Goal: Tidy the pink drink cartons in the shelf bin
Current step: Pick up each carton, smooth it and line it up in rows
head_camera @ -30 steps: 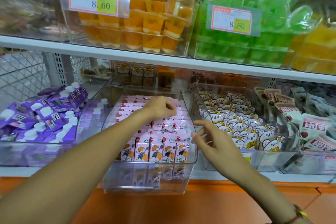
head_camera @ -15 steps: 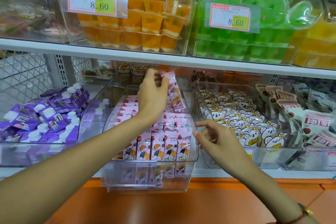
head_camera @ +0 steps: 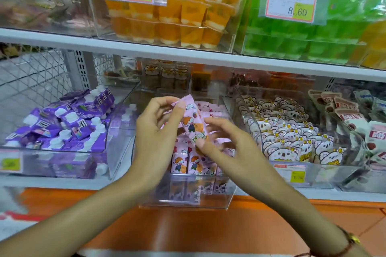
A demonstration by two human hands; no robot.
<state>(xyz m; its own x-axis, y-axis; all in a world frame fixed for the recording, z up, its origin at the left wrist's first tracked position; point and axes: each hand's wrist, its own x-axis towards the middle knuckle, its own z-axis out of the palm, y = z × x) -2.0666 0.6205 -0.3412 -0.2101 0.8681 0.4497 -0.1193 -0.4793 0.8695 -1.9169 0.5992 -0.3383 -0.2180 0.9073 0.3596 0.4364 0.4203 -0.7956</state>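
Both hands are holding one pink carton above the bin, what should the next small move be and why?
Probably lower the pink carton, pinched by the left hand and right hand, upright into the clear bin beside the front row of cartons, since that row stands upright.

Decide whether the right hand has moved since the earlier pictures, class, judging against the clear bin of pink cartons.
Yes. The right hand has moved leftward from the bin's right edge, joining the left hand on the raised pink carton.

Left hand, right hand: both pinching.
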